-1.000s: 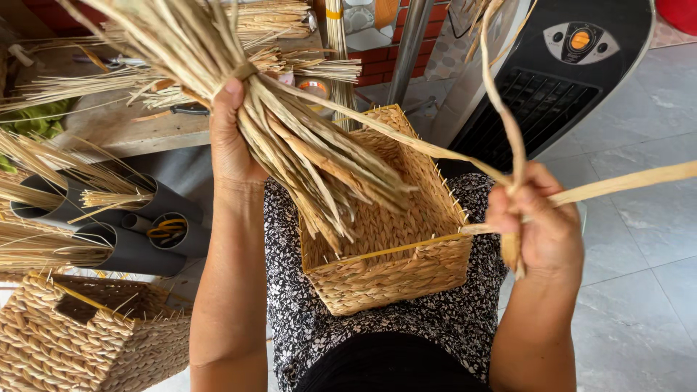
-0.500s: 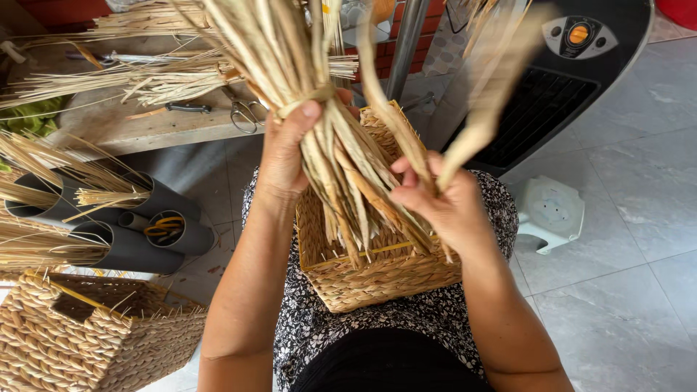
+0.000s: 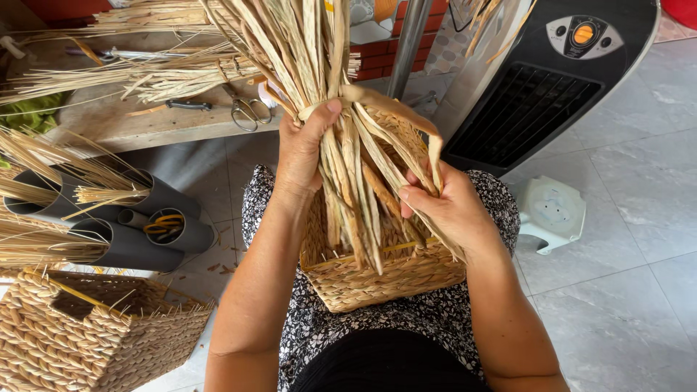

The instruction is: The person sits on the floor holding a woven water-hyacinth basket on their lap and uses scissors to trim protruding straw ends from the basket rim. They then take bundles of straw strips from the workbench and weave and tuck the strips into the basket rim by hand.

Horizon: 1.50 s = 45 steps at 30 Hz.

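Note:
My left hand (image 3: 305,149) grips a thick bundle of dried straw strands (image 3: 348,167) around its middle, thumb on top. A flat straw strip (image 3: 396,109) loops over the bundle from the thumb side, and my right hand (image 3: 446,207) pinches its end against the bundle's right side. Under both hands a square woven basket (image 3: 385,279) rests on my lap, on the dark patterned dress. The bundle's lower ends hang over the basket's opening.
A second woven basket (image 3: 87,337) stands at the lower left. Grey pipes (image 3: 127,236) holding straw lie beside it. Scissors (image 3: 247,109) and more straw lie on a wooden bench (image 3: 152,123). A black fan (image 3: 552,80) and a white stool (image 3: 552,210) stand on the tiled floor.
My right hand swung in from far right to the bundle, wrapping the long strip over it. The left hand with the bundle shifted right and lower, over the basket.

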Each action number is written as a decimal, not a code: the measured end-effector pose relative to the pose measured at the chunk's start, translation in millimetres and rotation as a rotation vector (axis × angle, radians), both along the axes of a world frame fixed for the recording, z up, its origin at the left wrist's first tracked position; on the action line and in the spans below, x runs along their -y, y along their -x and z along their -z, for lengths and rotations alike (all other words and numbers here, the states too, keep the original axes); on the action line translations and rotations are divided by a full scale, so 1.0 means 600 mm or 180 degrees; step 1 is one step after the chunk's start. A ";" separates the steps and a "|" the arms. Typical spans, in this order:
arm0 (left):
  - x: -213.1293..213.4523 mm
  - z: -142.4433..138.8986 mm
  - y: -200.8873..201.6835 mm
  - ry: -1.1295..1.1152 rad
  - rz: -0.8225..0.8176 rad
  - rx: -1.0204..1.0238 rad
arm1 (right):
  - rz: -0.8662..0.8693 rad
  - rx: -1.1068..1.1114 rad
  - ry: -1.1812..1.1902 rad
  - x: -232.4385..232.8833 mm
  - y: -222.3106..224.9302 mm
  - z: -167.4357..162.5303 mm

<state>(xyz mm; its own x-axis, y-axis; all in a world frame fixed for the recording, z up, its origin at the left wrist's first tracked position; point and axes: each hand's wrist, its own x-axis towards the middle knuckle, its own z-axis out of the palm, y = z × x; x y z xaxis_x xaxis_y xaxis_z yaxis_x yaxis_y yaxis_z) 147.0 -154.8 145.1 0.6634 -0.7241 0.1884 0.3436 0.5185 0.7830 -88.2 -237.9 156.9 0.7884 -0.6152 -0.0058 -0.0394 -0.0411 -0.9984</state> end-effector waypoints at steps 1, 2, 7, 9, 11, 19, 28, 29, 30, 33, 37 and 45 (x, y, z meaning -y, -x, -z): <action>0.006 0.004 0.002 0.0018 -0.0032 -0.0108 | -0.0071 0.0028 0.0007 0.000 0.001 0.002; 0.011 0.007 0.003 0.0041 -0.0063 -0.0210 | -0.0142 0.0061 0.0018 0.001 0.003 0.003; 0.010 0.004 -0.020 -0.0016 -0.0493 -0.0311 | -0.0245 -0.0092 -0.0224 0.016 0.044 0.013; 0.006 -0.002 -0.025 0.0101 -0.0517 -0.0393 | -0.0270 -0.0035 -0.0160 0.022 0.055 0.022; 0.003 -0.007 -0.022 0.0290 -0.0458 -0.0470 | -0.0220 0.0009 -0.0035 0.023 0.056 0.030; 0.014 -0.014 0.039 -0.0066 -0.0564 0.0490 | 0.0306 -0.0327 0.1398 -0.008 -0.008 0.033; -0.014 -0.015 -0.022 0.0205 -0.0775 0.0006 | 0.0174 0.0317 0.0539 0.032 0.038 0.036; -0.018 -0.016 -0.024 0.0264 -0.0800 0.0203 | 0.0182 0.0444 0.0422 0.034 0.042 0.036; -0.022 -0.018 -0.025 0.0294 -0.0808 0.0083 | 0.0289 0.0478 0.0364 0.033 0.047 0.034; -0.026 -0.026 -0.020 0.0290 -0.0807 -0.0037 | 0.0479 0.0485 0.0391 0.020 0.042 0.026; -0.013 -0.023 0.022 0.0003 -0.0756 0.0227 | 0.0384 0.0168 0.0882 -0.013 0.005 0.031; -0.025 -0.017 -0.008 0.0285 -0.0802 0.0126 | 0.0317 0.0223 0.0593 0.019 0.030 0.041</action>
<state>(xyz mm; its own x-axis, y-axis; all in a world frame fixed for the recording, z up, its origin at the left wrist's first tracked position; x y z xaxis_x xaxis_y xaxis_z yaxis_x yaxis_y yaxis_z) 152.1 -139.7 155.3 0.8115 -0.5164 0.2736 0.1650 0.6516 0.7404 -106.4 -249.5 132.1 0.7180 -0.6754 0.1679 0.0168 -0.2243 -0.9744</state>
